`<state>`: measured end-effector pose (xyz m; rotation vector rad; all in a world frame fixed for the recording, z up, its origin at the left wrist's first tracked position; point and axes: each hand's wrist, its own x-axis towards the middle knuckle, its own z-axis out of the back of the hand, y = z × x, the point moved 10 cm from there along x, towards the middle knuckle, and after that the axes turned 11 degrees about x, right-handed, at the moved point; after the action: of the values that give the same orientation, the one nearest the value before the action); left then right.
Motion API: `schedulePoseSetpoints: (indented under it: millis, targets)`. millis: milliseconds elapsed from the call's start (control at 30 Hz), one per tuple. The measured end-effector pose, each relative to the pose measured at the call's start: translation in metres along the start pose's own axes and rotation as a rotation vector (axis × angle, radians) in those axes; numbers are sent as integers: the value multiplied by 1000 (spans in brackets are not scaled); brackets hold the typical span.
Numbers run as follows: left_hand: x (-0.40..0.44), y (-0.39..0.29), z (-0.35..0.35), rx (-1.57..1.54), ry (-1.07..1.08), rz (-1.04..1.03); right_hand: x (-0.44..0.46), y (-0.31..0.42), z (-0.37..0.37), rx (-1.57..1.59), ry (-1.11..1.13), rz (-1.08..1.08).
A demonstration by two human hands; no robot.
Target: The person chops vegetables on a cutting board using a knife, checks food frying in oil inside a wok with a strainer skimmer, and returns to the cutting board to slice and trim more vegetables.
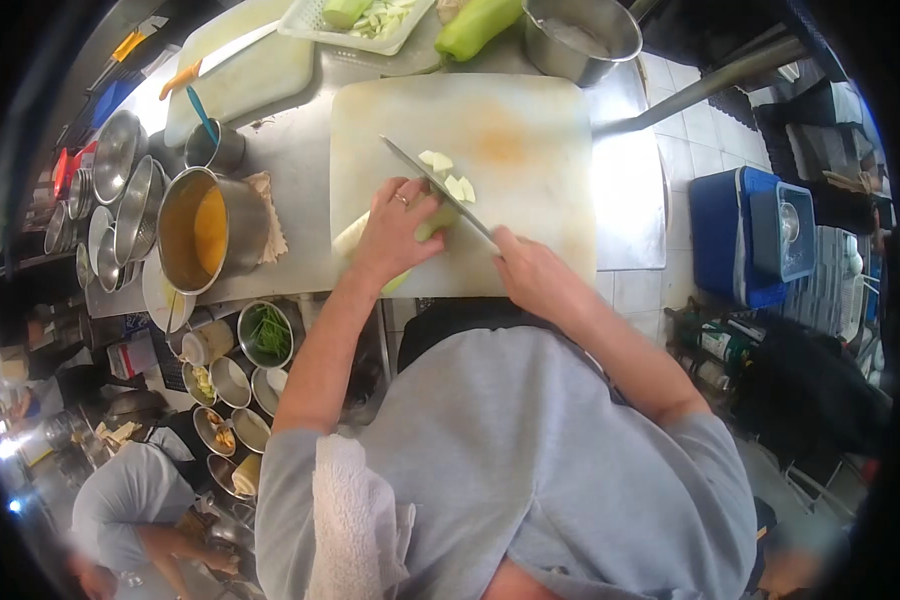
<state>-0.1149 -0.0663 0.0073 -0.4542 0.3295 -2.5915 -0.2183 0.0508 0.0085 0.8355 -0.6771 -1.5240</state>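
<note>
My right hand [522,262] is closed round the handle of a long knife [435,182], whose blade slants up and left across the white cutting board [530,200]. My left hand [400,220] presses down on a pale green vegetable [436,222] just left of the blade, its fingers bent over it. Several small pale cut pieces [455,187] lie right of the blade. A longer pale piece [351,236] lies partly under my left wrist.
A pot with orange liquid [208,235] and stacked metal bowls stand at left. Behind the board are a white basket [370,45], a large green pepper [475,30] and a metal pot [580,50]. Another knife [235,48] rests on a second board. A person [135,500] is at lower left.
</note>
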Motion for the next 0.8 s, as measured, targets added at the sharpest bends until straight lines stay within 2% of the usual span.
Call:
schedulePoseSetpoints:
  millis: [133, 367, 433, 633, 800]
  targets:
    - [0, -1, 2, 5, -13, -28, 29, 5, 8, 0, -80, 75]
    - [-2, -4, 19, 69, 46, -7, -19, 23, 38, -2, 62, -83]
    - [-7, 5, 9, 28, 75, 11, -33, 20, 34, -20, 118, -131]
    - [-7, 10, -1, -4, 90, 9, -49, 19, 28, -52, 104, -144]
    - [-7, 9, 1, -21, 65, 6, 1, -4, -10, -5, 9, -56]
